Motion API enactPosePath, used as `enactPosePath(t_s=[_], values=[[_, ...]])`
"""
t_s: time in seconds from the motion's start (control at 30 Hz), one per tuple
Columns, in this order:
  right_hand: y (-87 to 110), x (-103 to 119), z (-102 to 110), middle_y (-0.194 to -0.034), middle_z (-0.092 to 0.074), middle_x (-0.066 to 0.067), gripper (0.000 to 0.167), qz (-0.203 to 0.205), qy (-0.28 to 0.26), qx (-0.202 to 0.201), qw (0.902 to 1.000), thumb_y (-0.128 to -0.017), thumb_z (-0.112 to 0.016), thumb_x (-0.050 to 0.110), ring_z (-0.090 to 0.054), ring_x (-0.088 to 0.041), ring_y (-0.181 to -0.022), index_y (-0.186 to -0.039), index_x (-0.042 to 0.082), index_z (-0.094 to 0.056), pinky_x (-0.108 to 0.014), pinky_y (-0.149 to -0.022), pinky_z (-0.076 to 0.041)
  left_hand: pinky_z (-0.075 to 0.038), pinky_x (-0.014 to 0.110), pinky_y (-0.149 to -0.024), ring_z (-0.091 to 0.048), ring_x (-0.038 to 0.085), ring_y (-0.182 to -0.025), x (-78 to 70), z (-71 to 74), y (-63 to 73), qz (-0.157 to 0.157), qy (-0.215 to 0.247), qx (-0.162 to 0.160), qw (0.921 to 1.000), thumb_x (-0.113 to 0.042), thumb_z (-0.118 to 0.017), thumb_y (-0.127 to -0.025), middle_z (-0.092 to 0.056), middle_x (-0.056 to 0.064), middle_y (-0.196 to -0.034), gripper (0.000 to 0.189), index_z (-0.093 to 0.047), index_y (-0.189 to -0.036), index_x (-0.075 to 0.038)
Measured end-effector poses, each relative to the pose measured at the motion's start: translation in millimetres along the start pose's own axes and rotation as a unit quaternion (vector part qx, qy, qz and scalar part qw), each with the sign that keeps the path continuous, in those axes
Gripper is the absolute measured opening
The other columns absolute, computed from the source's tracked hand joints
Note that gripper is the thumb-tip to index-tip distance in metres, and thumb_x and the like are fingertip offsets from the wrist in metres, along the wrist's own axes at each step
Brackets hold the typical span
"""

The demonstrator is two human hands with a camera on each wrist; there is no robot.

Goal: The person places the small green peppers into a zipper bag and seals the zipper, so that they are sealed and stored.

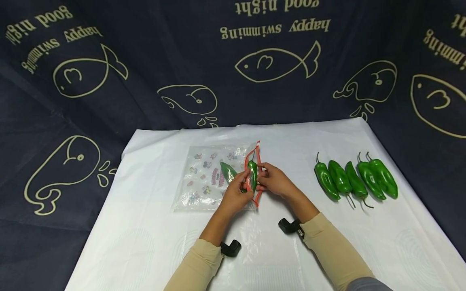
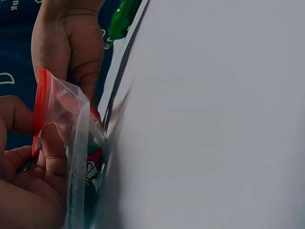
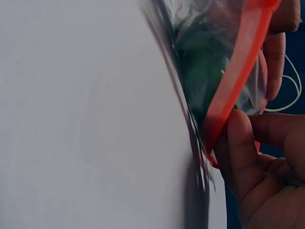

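Observation:
A clear plastic zip bag [image 1: 198, 173] with printed cartoon figures lies on the table, its red zip edge [image 1: 259, 151] facing right. One green chili pepper [image 1: 227, 171] is inside it. Between my hands, at the parted mouth, is a second green chili pepper [image 1: 253, 171] with its stem pointing away from me. My left hand [image 1: 236, 193] pinches the near side of the red edge, thumb and fingers on the plastic [image 2: 40, 102]. On the other side, my right hand [image 1: 278, 180] pinches the red strip [image 3: 238, 81] between thumb and finger. Whether either hand also touches the pepper is hard to see.
Several green chili peppers [image 1: 340, 178] lie in a row on the right of the white-covered table [image 1: 145, 242]. A dark curtain [image 1: 182, 60] with fish and whale prints hangs behind the table's far edge. Black wrist mounts [image 1: 231, 248] sit on both forearms.

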State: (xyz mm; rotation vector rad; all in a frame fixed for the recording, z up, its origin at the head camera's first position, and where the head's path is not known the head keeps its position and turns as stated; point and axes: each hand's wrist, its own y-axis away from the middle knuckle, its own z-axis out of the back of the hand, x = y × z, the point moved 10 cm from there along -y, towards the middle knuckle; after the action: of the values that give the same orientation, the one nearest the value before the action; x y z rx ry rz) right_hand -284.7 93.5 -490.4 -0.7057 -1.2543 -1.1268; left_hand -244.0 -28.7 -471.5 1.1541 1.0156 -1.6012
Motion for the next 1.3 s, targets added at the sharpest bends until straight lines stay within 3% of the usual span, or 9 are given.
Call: enactPosePath(t_s=[0.37, 0.57, 0.9, 1.13, 1.2, 1.3], values=[[18.2, 8.8, 31.7, -0.117, -0.060, -0.023, 0.051, 0.022, 0.073, -0.045, 0.9961, -0.097, -0.056, 0.005, -0.066, -0.029, -0.094, -0.145, -0.003, -0.043, -0.040, -0.075, -0.056, -0.050, 0.030, -0.079, -0.059, 0.029, -0.095, -1.4, 0.8, 1.8, -0.008, 0.010, 0.001, 0.9999, 0.011, -0.065, -0.075, -0.050, 0.023, -0.136, 0.075, -0.042, -0.146, 0.007], [31.2, 16.2, 51.5, -0.121, -0.061, -0.023, 0.051, 0.046, 0.123, -0.057, 0.9898, -0.097, -0.060, 0.010, -0.063, -0.032, -0.104, -0.144, -0.003, -0.045, -0.038, -0.078, -0.051, -0.047, 0.017, -0.076, -0.061, 0.022, -0.096, 1.4, -0.7, 1.7, -0.001, 0.020, 0.012, 0.9997, 0.011, -0.063, -0.075, -0.049, 0.019, -0.139, 0.075, -0.042, -0.147, 0.005], [54.2, 24.1, 86.6, -0.125, -0.060, -0.022, 0.049, 0.062, 0.164, -0.086, 0.9808, -0.096, -0.063, 0.013, -0.060, -0.033, -0.106, -0.142, 0.001, -0.049, -0.039, -0.083, -0.049, -0.047, 0.017, -0.073, -0.058, 0.011, -0.091, 4.6, -2.2, 0.5, 0.004, 0.020, 0.006, 0.9998, 0.010, -0.061, -0.075, -0.051, 0.015, -0.136, 0.075, -0.043, -0.148, 0.002], [69.1, 25.1, 113.8, -0.127, -0.059, -0.023, 0.051, 0.056, 0.190, -0.109, 0.9740, -0.097, -0.064, 0.014, -0.058, -0.033, -0.107, -0.143, 0.001, -0.047, -0.032, -0.081, -0.047, -0.046, 0.019, -0.077, -0.059, 0.022, -0.097, 3.5, -1.2, 0.7, -0.001, 0.014, 0.003, 0.9999, 0.012, -0.063, -0.076, -0.051, 0.018, -0.138, 0.074, -0.044, -0.147, 0.003], [73.0, 25.0, 119.0, -0.128, -0.058, -0.023, 0.052, 0.055, 0.200, -0.112, 0.9719, -0.097, -0.064, 0.016, -0.058, -0.033, -0.108, -0.144, 0.001, -0.046, -0.030, -0.081, -0.047, -0.047, 0.021, -0.079, -0.059, 0.028, -0.099, -7.3, -0.5, 3.3, -0.003, 0.015, 0.007, 0.9999, 0.013, -0.062, -0.076, -0.050, 0.022, -0.139, 0.073, -0.043, -0.146, 0.006], [77.9, 25.2, 125.2, -0.129, -0.057, -0.024, 0.053, 0.060, 0.212, -0.112, 0.9689, -0.097, -0.064, 0.017, -0.059, -0.034, -0.108, -0.144, 0.000, -0.045, -0.028, -0.080, -0.047, -0.047, 0.021, -0.079, -0.059, 0.025, -0.098, -6.9, -0.2, 3.2, -0.001, 0.013, 0.005, 0.9999, 0.012, -0.062, -0.076, -0.050, 0.021, -0.139, 0.073, -0.043, -0.146, 0.006]])
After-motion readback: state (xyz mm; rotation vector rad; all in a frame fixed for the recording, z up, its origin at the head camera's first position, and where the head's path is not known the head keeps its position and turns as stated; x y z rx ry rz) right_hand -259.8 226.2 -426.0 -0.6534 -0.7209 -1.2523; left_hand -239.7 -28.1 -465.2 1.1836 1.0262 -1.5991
